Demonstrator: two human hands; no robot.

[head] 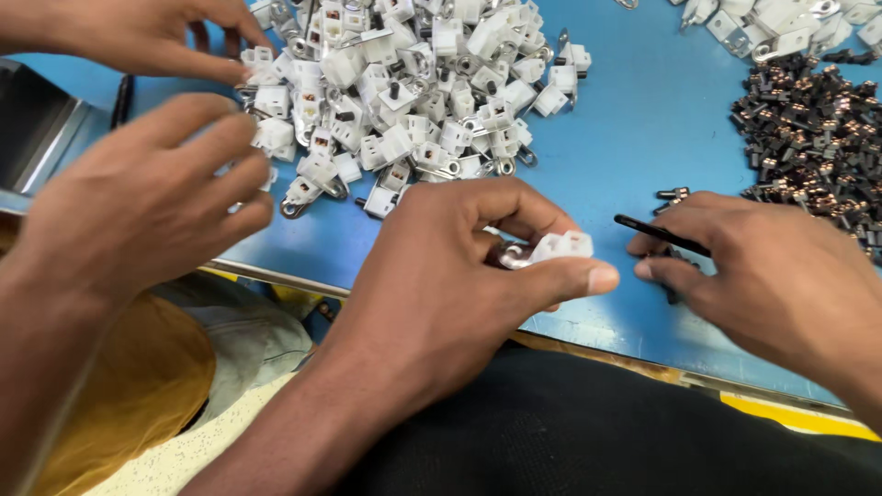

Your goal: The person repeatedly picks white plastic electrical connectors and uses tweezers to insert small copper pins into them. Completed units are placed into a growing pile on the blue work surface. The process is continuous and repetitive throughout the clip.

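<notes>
We had the left hand (459,266) pinching a small white plastic connector (562,246) between thumb and forefinger, just above the counter (634,138) edge. Beside it, our right hand's (772,276) fingers were pressed on a thin black pin (660,233), its tip aimed at the connector; seating it looked like the step, calling for careful alignment. Beyond the fingers lay a white connector heap (413,92) and dark pins (813,129), loose, uncontained. A co-worker's hands (138,202) worked leftward.

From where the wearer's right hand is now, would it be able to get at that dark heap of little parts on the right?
Probably yes. The right hand, pinching a thin black tool, lies just beside the heap of dark small parts on the blue tabletop. Only a few stray dark pieces lie between; nothing blocks the way.
</notes>
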